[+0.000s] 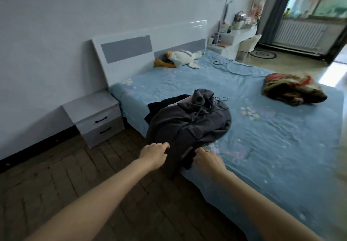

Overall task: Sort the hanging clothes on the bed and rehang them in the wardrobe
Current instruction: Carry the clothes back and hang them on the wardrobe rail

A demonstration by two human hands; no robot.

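I see the pile of dark clothes (187, 126) heaped at the near edge of the bed (281, 146), its lower hem spilling over the mattress side toward the floor (75, 184). My left hand (154, 154) has its fingers curled into the hanging grey fabric on the pile's left lower corner, so that grip is holding cloth. My right hand (206, 158) sits just beside it on the bed edge, fingers bent into a dark fold at the pile's lower right; that grip also holds cloth. The two hands are near each other with a strip of garment between them. At the top of the pile thin black hanger hooks (221, 99) poke out.

Beyond the pile the blue sheet lies open and flat toward the far side, where a folded patterned blanket (293, 90) rests well apart. A plush goose (180, 58) lies by the headboard (150, 43). A nightstand (95, 116) stands left of the bed, near the pile's corner, with bare floor between it and my left arm.
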